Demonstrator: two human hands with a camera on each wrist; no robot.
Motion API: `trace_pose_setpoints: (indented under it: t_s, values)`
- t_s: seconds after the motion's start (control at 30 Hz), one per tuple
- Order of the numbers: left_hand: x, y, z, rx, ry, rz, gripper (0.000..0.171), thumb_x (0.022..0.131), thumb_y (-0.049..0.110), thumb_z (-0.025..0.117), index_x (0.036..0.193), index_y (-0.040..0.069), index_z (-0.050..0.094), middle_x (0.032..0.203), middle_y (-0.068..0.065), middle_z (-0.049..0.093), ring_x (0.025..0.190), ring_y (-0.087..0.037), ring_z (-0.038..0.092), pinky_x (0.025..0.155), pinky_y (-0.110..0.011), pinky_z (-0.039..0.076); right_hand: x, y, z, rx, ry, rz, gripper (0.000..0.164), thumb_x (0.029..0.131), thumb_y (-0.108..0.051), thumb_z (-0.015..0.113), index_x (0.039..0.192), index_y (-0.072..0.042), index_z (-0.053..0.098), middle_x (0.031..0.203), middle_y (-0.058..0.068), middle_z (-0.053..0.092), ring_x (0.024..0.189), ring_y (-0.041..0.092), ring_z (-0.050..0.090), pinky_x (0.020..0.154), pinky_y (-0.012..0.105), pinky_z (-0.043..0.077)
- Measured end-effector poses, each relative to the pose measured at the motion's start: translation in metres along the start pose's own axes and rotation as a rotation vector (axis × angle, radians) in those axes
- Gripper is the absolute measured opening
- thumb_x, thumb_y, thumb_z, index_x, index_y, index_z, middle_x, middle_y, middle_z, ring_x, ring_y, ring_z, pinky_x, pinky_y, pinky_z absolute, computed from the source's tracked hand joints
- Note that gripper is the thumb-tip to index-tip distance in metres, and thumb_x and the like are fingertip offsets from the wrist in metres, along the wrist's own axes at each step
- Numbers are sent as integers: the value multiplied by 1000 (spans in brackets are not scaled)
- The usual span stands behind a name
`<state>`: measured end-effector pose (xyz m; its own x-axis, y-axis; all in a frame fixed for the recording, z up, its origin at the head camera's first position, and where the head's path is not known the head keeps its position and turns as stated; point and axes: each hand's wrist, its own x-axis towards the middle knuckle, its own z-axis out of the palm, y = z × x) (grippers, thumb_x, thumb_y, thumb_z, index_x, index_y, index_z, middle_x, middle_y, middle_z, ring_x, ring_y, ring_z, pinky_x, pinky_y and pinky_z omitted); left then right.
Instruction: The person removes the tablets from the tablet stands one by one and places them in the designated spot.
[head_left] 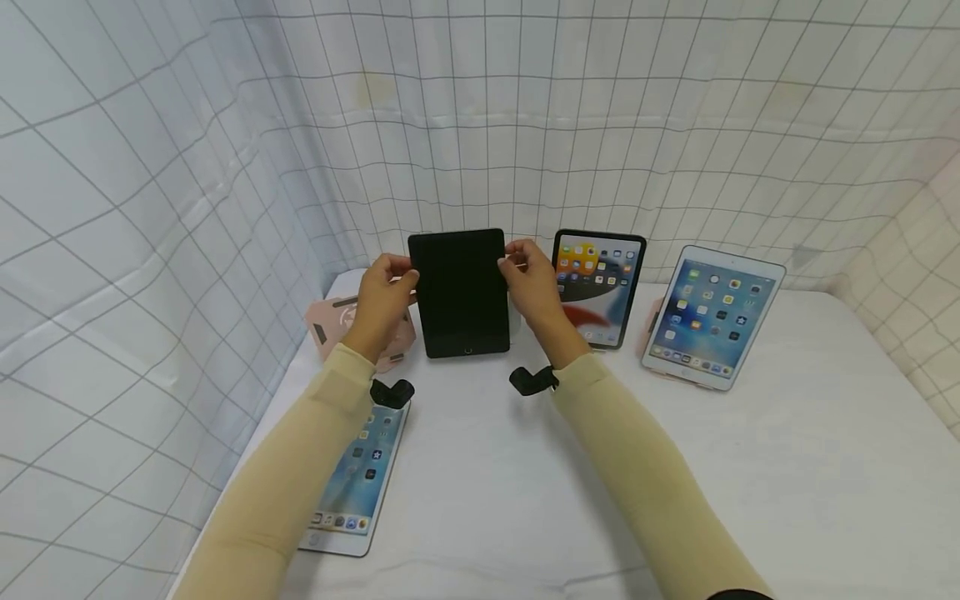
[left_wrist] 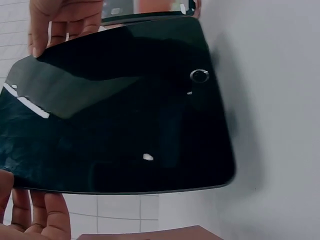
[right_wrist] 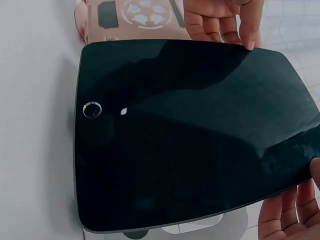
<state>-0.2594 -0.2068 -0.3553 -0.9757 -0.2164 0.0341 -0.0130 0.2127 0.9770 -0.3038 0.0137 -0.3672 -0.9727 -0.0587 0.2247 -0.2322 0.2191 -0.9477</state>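
Observation:
A black tablet (head_left: 463, 293) with a dark screen and a round home button at its lower edge stands tilted between my two hands. My left hand (head_left: 381, 293) pinches its left edge, thumb on the front and fingers behind. On the opposite edge my right hand (head_left: 534, 279) pinches it in the same way. Reflections cross the glass of the tablet (right_wrist: 190, 135) in the right wrist view. Behind its right edge shows a strip of a pale stand (head_left: 514, 321). Whether the tablet's lower edge touches that stand or the table, I cannot tell.
A pink stand (head_left: 327, 325) with cut-outs is behind my left hand. Two lit tablets lean upright on the right, one black-framed (head_left: 597, 287) and one white-framed (head_left: 712, 317). Another white tablet (head_left: 360, 475) lies under my left forearm. Checked cloth (head_left: 480, 117) surrounds the white table (head_left: 480, 467).

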Motion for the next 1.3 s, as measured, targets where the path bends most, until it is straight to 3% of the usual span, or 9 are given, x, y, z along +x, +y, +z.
trace_pose_setpoints:
  t_s: [0.37,0.57,0.9,1.1,1.3]
  values:
    - [-17,2,-19,-63,-126,-68,21,103,15,54,122,7,52,112,-7,57,98,-21,55,85,-37,50,-27,2,-2,138,-40,77,20,100,-15,60,118,-8,56,107,9,55,93,21,55,76,34,55]
    - [-25,-4,-25,-107,-155,-79,19,103,14,54,120,7,53,108,-5,56,92,-19,53,84,-37,49,-39,4,0,181,-63,109,19,100,-15,60,116,-7,56,106,9,56,92,22,57,80,44,56]
    - [-39,-12,-36,-110,-233,-80,16,103,10,53,118,7,51,104,-2,57,91,-16,59,77,-29,53,-59,6,1,237,-100,194,15,100,-14,60,113,-6,57,98,10,57,83,20,57,79,45,55]
    - [-47,-15,-38,-116,-266,-98,9,103,7,52,112,8,51,100,-1,59,83,-15,60,74,-27,53,-67,7,0,227,-129,222,16,100,-15,60,113,-7,56,100,10,57,86,21,59,70,32,55]
    - [-55,-18,-41,-52,-293,-113,16,102,6,52,117,4,49,102,-2,56,85,-13,59,74,-28,56,-77,7,-6,219,-148,249,15,100,-15,60,113,-7,57,100,10,56,89,23,57,76,37,56]
